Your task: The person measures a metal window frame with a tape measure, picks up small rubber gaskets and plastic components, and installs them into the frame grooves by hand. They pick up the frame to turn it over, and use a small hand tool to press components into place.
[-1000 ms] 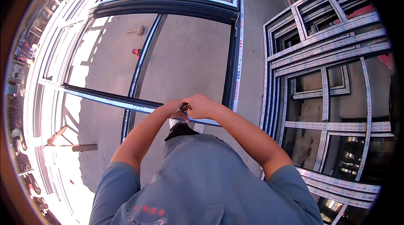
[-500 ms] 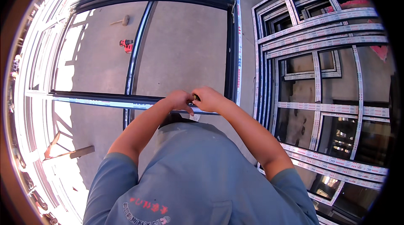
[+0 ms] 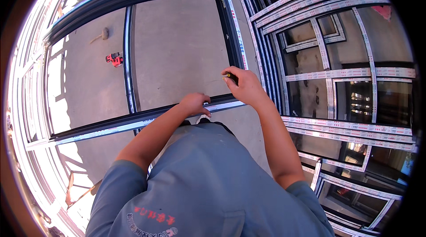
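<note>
A large dark window frame [image 3: 128, 121] with printed protective film lies across in front of me. My left hand [image 3: 194, 104] is curled over its near rail, fingertips on the inner side and thumb on the near side. My right hand [image 3: 246, 87] is raised by the frame's near right corner. It is closed around a small screwdriver [image 3: 229, 76] with a black and yellow handle, whose thin shaft points left over the opening. Part of the handle is hidden by the fingers.
Through the frame opening, a mallet [image 3: 104, 34] and a red and black cordless drill [image 3: 115, 59] show on the concrete floor [image 3: 177, 50]. More film-wrapped window frames [image 3: 330, 75] are stacked on my right. Bright sunlight falls on the left side.
My right hand has moved up and right, away from my left hand, carrying the screwdriver. The left hand stays at the near rail. The view has turned somewhat to the right.
</note>
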`<action>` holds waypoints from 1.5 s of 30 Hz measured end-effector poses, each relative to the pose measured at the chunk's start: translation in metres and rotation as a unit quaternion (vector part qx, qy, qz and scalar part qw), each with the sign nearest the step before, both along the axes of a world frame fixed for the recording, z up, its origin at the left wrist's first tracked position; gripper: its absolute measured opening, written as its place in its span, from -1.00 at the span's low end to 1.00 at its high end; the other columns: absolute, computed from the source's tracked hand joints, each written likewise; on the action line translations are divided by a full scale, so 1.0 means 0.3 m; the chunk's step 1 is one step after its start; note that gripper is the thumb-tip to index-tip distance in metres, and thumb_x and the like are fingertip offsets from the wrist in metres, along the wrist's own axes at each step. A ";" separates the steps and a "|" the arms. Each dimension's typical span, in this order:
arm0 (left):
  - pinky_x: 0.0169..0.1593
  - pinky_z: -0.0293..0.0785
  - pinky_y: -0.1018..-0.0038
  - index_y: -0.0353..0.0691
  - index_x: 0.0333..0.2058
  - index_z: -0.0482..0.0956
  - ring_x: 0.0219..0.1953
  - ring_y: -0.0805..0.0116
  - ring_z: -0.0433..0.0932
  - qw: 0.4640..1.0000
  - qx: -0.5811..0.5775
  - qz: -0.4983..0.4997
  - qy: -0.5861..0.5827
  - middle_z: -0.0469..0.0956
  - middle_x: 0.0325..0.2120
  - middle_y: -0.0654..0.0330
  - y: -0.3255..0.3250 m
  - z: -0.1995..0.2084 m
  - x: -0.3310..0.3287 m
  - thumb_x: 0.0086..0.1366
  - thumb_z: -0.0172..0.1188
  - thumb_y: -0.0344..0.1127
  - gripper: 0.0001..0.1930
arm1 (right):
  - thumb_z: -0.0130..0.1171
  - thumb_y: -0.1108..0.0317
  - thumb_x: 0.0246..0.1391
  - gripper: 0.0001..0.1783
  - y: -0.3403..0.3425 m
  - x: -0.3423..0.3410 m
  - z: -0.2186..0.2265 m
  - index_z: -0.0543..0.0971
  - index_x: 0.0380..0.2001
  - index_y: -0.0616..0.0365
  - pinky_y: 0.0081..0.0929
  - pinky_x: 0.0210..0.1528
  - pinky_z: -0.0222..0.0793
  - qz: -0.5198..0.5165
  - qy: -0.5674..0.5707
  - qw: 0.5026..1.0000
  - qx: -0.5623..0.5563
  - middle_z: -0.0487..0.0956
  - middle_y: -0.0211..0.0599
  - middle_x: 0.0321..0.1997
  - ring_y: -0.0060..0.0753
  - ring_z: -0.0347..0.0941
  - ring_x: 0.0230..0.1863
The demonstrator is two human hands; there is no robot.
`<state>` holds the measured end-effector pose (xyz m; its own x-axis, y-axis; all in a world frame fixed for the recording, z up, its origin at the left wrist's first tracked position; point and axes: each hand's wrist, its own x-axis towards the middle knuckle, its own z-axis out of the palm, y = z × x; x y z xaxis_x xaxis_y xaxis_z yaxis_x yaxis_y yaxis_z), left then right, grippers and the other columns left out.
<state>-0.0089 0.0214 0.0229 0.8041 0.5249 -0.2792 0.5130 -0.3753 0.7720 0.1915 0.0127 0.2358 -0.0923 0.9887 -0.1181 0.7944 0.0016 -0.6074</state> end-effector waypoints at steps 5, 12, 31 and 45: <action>-0.09 0.55 0.17 -0.11 -0.12 0.73 -0.14 0.03 0.64 0.999 -0.012 -0.034 0.031 0.68 -0.29 0.08 0.057 0.001 -0.046 -0.12 0.64 0.18 -0.35 | 0.22 0.43 0.33 -0.79 -0.176 0.138 -0.029 0.62 -0.02 0.24 -0.54 -0.25 0.43 -0.160 0.081 0.984 -0.019 0.64 -0.30 -0.37 -0.53 0.51 -0.36; -0.20 0.53 0.26 -0.13 -0.08 0.73 -0.30 0.17 0.62 0.998 -0.031 -0.021 -0.044 0.66 -0.40 0.15 0.061 0.023 -0.033 -0.08 0.63 0.19 -0.33 | 0.19 0.44 0.33 -0.78 -0.477 0.248 -0.185 0.62 -0.01 0.24 -0.63 -0.35 0.37 -0.332 0.154 0.930 -0.034 0.63 -0.37 -0.39 -0.68 0.48 -0.42; 0.01 0.50 0.34 -0.32 0.05 0.61 -0.14 0.25 0.57 0.741 -0.533 0.357 -0.200 0.62 -0.26 0.18 0.066 0.245 0.279 0.63 -0.17 0.12 -0.41 | 0.18 0.57 0.28 -0.80 -0.554 0.510 -0.191 0.61 -0.05 0.26 -0.58 -0.09 0.46 -0.367 0.390 0.844 0.016 0.59 -0.42 -0.24 -0.59 0.54 -0.21; -0.08 0.61 0.32 -0.38 -0.23 0.74 -0.23 0.15 0.73 0.904 -0.110 0.272 0.311 0.74 -0.34 0.02 -0.074 0.203 0.868 -0.24 0.54 0.56 -0.03 | 0.11 0.57 0.31 -0.82 -0.956 1.446 -0.422 0.61 -0.08 0.25 -0.59 -0.14 0.48 -0.445 0.362 0.818 -0.054 0.59 -0.39 -0.27 -0.59 0.51 -0.28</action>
<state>0.2514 -0.0007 0.0838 0.0960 0.6728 -0.7336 0.9360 0.1897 0.2964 0.6252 -0.2740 0.1092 0.5732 0.6903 -0.4414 -0.1146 -0.4659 -0.8774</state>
